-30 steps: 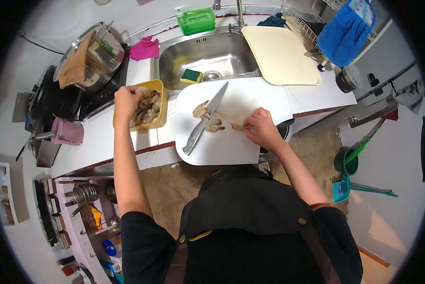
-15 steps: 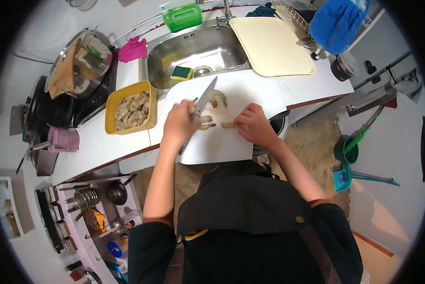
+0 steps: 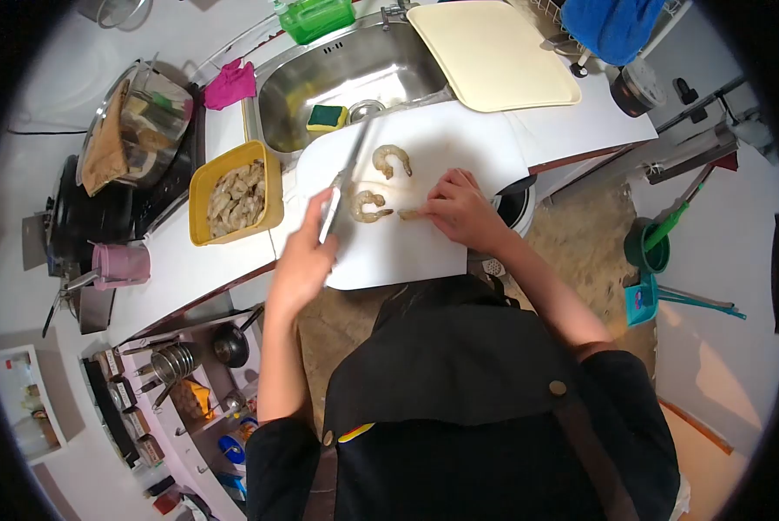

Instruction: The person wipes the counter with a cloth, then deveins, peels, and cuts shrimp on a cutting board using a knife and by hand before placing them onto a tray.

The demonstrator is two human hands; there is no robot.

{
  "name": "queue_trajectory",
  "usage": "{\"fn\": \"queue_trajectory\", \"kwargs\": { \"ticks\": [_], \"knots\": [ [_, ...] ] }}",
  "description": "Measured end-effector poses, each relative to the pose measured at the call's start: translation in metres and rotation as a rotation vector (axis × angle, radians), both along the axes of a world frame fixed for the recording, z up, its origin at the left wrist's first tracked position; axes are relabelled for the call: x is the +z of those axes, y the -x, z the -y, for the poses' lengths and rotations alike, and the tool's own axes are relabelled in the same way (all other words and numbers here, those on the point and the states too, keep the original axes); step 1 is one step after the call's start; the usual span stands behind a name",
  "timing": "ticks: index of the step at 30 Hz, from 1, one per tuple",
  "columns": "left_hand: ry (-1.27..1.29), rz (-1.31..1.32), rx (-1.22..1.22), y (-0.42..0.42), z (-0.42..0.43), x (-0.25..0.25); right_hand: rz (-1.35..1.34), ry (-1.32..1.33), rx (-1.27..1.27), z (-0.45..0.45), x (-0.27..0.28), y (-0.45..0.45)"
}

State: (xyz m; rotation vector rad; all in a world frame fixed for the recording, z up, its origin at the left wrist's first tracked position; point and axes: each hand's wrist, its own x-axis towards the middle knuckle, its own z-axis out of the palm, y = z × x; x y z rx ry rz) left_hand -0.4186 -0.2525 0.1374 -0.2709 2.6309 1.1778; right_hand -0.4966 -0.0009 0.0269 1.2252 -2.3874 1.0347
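Steel knife (image 3: 345, 174) sits in left hand (image 3: 304, 265); dustpan label (image 3: 639, 300) seems unreadable.

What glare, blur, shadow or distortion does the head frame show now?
Head view: bright glare in the sink; knife in the left hand looks softened, probably motion blur; soft shadow on the white board by the right hand; strong fisheye bending, corners black.

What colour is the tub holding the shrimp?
The tub is yellow, seen best in the head view.
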Motion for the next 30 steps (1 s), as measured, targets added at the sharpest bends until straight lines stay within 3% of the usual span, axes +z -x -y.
{"fn": "queue_trajectory", "kwargs": {
  "ticks": [8,11,30],
  "knots": [
    [0.020,0.137,-0.056,-0.041,-0.029,-0.031,-0.016,0.035,-0.019,0.009,-0.007,-0.001],
    [0.056,-0.030,-0.071,-0.047,-0.029,-0.030,-0.022,0.030,-0.027,0.012,-0.007,0.000],
    [0.096,-0.051,-0.132,-0.058,-0.021,-0.028,-0.058,0.055,-0.066,0.014,-0.016,-0.002]
  ]
}}
